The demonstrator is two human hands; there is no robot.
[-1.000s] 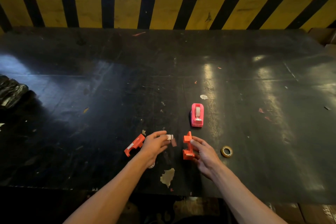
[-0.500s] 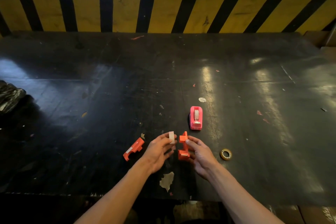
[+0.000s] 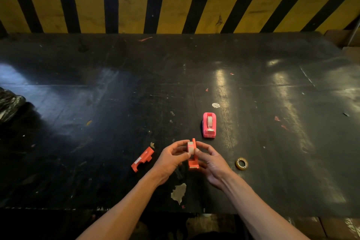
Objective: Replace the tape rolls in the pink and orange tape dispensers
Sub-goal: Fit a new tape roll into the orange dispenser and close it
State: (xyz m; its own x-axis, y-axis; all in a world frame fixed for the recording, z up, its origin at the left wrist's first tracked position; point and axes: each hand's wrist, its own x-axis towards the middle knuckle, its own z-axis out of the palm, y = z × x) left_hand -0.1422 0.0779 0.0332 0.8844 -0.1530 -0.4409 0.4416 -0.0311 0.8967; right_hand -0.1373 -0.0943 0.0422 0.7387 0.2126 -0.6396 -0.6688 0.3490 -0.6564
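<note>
Orange dispenser body (image 3: 193, 162) is up off the black table (image 3: 97, 103), standing on end between both hands near the front edge. The right hand (image 3: 213, 163) has it pinched from the right side, thumb up by the top and the other fingers curled round behind. The left hand (image 3: 170, 159) comes in from the other side with a small whitish tape roll (image 3: 190, 147) pinched between thumb and fingertips, and that roll is pressed right up against the upper part of the orange piece. Whether it's actually seated on the hub or just touching, I honestly can't tell, since the fingers crowd it and it's pretty dim down there.

Just left of the left hand, a second orange piece (image 3: 142, 159) lies flat on the table by itself, tilted diagonally, with a little white label showing on it. Looks like the other half of the shell.

Pink dispenser (image 3: 209, 125) sits closed and upright a bit further back, just beyond the hands, cutter end facing the person, with a strip of tape visible along its top slot. Nobody's touching it.

Off to the right of the right hand, well clear of it, a brownish mostly spent tape ring (image 3: 241, 163) lies flat on the table.

Behind the table runs a yellow-and-black striped barrier (image 3: 175, 13), and there's a crumpled black plastic bag (image 3: 8, 103) at the far left edge.
</note>
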